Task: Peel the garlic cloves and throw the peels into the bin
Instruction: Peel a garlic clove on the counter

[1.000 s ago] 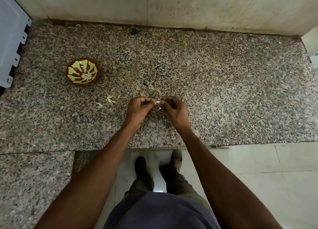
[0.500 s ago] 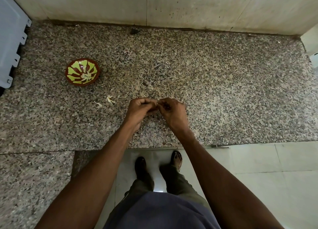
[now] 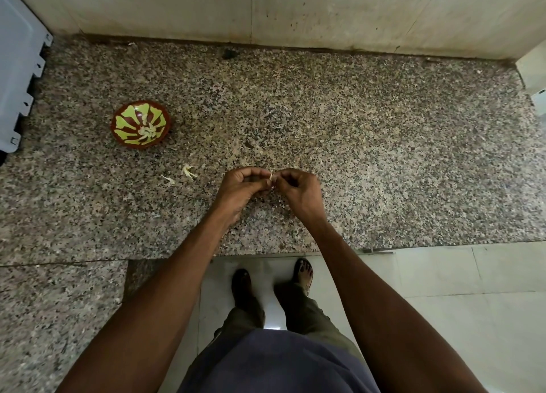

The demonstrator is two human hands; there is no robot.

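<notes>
Over the middle of the speckled granite counter [image 3: 384,144], my left hand [image 3: 240,187] and my right hand [image 3: 297,192] meet fingertip to fingertip. Between them they pinch a small pale garlic clove [image 3: 272,177], mostly hidden by the fingers. A red bowl with a green petal pattern [image 3: 140,124] stands at the left and holds several pale garlic pieces in its centre. Two bits of white peel [image 3: 188,171] lie on the counter between the bowl and my left hand. No bin is in view.
A grey plastic object [image 3: 17,76] juts in at the far left edge. A pale wall [image 3: 295,11] closes the back of the counter. A white box corner [image 3: 534,76] sits at the right. Below the counter's front edge are my feet on a light tiled floor [image 3: 458,304].
My hands stay together at the same spot; the fingers shift slightly around the clove, and a sliver of white shows again between the fingertips.
</notes>
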